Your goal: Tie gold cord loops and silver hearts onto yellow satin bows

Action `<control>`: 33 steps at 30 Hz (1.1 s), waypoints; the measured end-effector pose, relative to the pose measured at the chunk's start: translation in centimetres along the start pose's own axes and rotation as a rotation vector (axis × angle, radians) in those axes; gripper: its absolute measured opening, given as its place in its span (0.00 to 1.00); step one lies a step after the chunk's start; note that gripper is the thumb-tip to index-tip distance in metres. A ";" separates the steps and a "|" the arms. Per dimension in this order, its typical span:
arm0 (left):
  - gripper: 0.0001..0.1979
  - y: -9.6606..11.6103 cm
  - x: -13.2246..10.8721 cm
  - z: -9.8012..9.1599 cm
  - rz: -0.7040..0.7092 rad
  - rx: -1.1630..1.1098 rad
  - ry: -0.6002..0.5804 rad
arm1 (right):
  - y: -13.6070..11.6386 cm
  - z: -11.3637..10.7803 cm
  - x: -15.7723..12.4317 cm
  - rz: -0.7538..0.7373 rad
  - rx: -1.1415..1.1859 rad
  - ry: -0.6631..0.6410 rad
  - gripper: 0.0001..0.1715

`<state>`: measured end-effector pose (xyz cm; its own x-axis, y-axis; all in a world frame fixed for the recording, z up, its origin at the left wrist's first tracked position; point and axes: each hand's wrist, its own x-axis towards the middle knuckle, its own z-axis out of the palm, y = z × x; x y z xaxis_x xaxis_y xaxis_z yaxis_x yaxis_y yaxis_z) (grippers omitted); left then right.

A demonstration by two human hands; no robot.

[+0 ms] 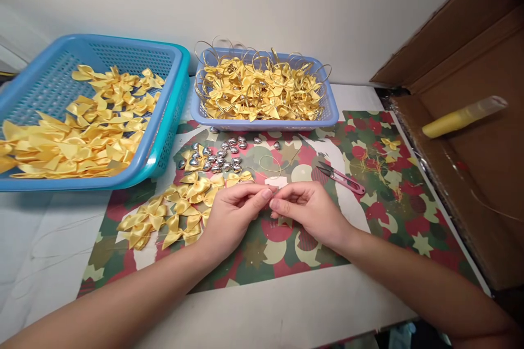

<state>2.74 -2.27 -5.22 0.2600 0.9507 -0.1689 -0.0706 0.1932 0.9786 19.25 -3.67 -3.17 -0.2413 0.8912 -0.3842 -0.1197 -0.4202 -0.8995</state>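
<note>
My left hand and my right hand meet over the patterned sheet, each in a thumb-and-finger pinch. Their fingertips nearly touch; what lies between them is too small to make out. Just beyond the fingers, a thin yellowish thread curls in a loop on the sheet. Yellow satin bows lie beside and left of my left hand. Behind them is a cluster of shiny silver bells. Thread snips with pinkish handles rest beyond my right hand.
At left, stacked blue baskets hold many yellow bows. A lilac basket at the back contains bows with gold loops. Thread scraps lie on the right. A cardboard wall borders that side, with a yellow tube against it.
</note>
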 end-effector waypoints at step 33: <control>0.14 0.5 -0.2 -0.1 -0.010 0.145 -0.196 | -1.7 -0.9 0.1 -0.188 -0.324 -0.031 0.07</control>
<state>2.55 -2.29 -4.71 0.4426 0.8811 -0.1664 0.0684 0.1518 0.9860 20.32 -2.69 -1.87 -0.2740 0.9398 -0.2040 0.1451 -0.1693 -0.9748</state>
